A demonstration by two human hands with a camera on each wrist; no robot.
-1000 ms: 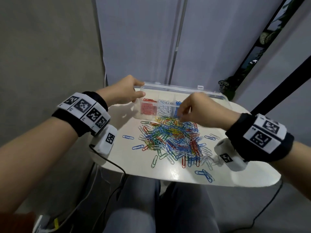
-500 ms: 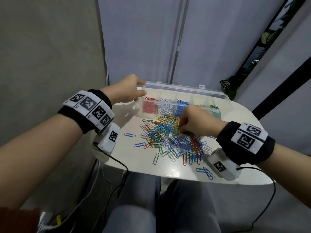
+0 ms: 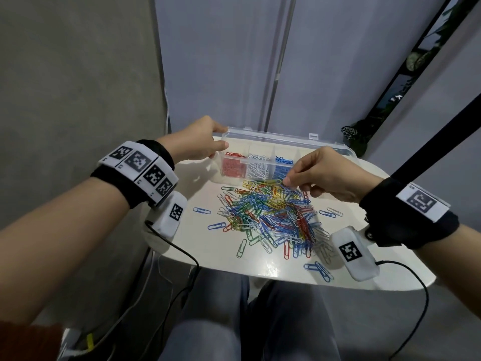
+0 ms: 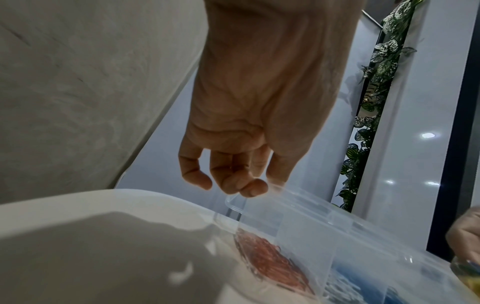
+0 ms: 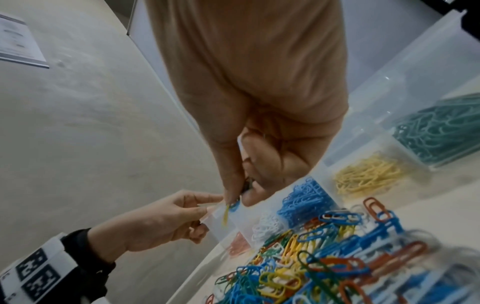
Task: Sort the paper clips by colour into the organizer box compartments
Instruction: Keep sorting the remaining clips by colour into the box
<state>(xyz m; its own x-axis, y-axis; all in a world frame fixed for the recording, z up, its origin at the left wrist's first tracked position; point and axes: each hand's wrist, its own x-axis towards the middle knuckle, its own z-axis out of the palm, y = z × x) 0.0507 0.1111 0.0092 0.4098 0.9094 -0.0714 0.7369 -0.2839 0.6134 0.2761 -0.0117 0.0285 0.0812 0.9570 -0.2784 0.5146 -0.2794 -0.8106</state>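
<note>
A clear organizer box (image 3: pixel 273 138) stands at the back of the white table (image 3: pixel 208 256). Its compartments hold red (image 3: pixel 233 168), white (image 3: pixel 257 169), blue (image 5: pixel 303 201), yellow (image 5: pixel 369 174) and green (image 5: pixel 441 133) clips. My left hand (image 3: pixel 200 144) grips the box's left end, with fingertips (image 4: pixel 233 191) curled on the lid corner. A mixed pile of paper clips (image 3: pixel 270 212) lies in front of the box. My right hand (image 3: pixel 286 181) hovers over the pile's far edge, near the blue compartment. It pinches a yellow clip (image 5: pixel 226 214) together with a blue clip (image 5: pixel 234 204).
Stray blue clips lie left of the pile (image 3: pixel 201 211) and near the table's front edge (image 3: pixel 318 269). A grey wall (image 3: pixel 78 87) rises close on the left. A plant (image 3: pixel 351 136) stands behind the table's right end. Cables (image 3: pixel 182 251) hang off the front edge.
My right hand dipped into the pile half a second ago. It has now lifted toward the box with clips pinched. The left hand has stayed on the box.
</note>
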